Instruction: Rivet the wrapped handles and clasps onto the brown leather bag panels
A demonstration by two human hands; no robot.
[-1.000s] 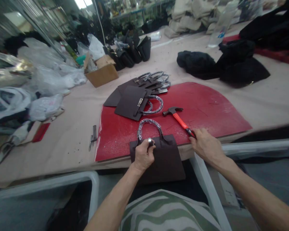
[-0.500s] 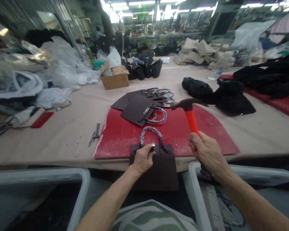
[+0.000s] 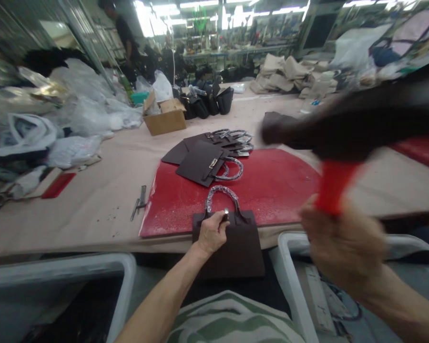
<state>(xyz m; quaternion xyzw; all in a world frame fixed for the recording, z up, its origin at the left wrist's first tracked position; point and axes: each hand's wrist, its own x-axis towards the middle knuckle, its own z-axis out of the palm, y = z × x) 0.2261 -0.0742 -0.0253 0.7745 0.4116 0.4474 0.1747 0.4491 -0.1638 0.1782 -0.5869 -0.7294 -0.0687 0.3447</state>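
Observation:
A dark brown handbag [image 3: 236, 257] hangs over the table's front edge, its handle [image 3: 221, 191] wrapped in clear plastic. My left hand [image 3: 212, 234] is closed at the bag's top edge, pinching a small dark piece with a shiny metal end [image 3: 226, 213]; whether this is part of the bag I cannot tell. On the right, my right hand [image 3: 343, 238] grips a claw hammer [image 3: 338, 183] by its red handle, raised close to the camera and blurred. Behind the bag, several matching brown handbags [image 3: 200, 162] lie overlapped on a red board [image 3: 271, 181].
Small metal tools [image 3: 139, 202] lie left of the board. Grey bins [image 3: 128, 271] stand either side of me. A cardboard box [image 3: 164, 121], black bags [image 3: 223, 100], beige pieces [image 3: 275, 71] and plastic wrapping [image 3: 89, 105] are farther back. A person [image 3: 125, 38] stands at the far left.
My right hand has lifted the hammer up, nearer the camera and to the right. My left hand keeps its pinch on the bag. A person has become clearer in the background.

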